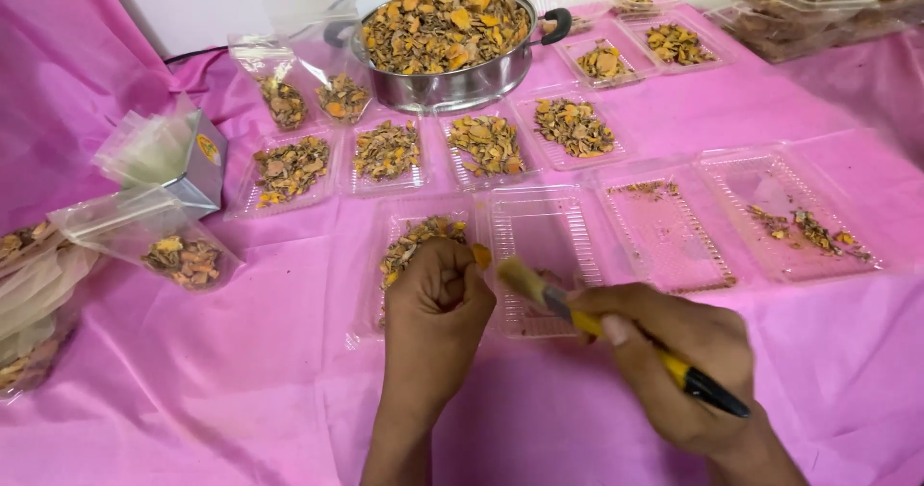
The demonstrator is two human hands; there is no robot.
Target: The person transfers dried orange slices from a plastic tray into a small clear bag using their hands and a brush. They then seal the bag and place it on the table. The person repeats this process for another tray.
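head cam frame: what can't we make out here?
- Head view: orange piece mostly hidden in the left hand.
- Brush handle middle covered by right hand fingers.
- Far trays cut off by top edge.
- Bags cut off at left edge.

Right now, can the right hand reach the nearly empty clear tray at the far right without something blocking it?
Probably yes. The right hand, holding a yellow-handled brush, is near that tray, and only bare pink cloth and another clear tray lie between them.
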